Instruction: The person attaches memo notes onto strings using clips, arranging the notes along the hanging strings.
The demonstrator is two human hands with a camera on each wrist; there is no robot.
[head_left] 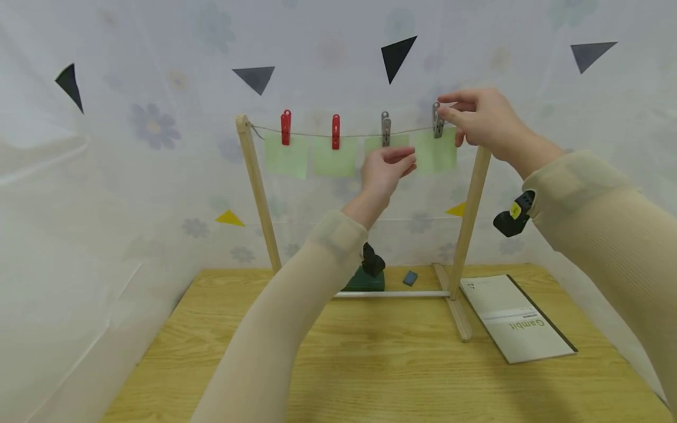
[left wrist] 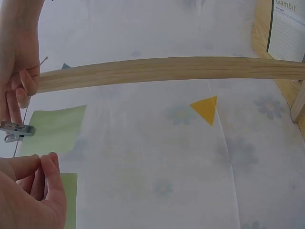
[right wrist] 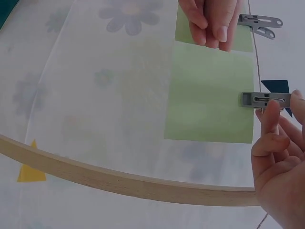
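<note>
though half hidden by fingers, right hand (head_left: 486,120) pinching grey peg (head_left: 437,121); left hand (head_left: 385,167) relaxed, empty.

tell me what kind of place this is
Probably a small staged setup for recording tabletop tasks, not a home laundry spot: a wooden table hemmed in by a floral sheet stuck with paper triangles, and a miniature drying rack holding green paper squares on pegs.

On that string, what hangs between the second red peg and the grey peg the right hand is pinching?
One more grey peg, clipping a green paper just above the left hand. The head view shows it.
</note>
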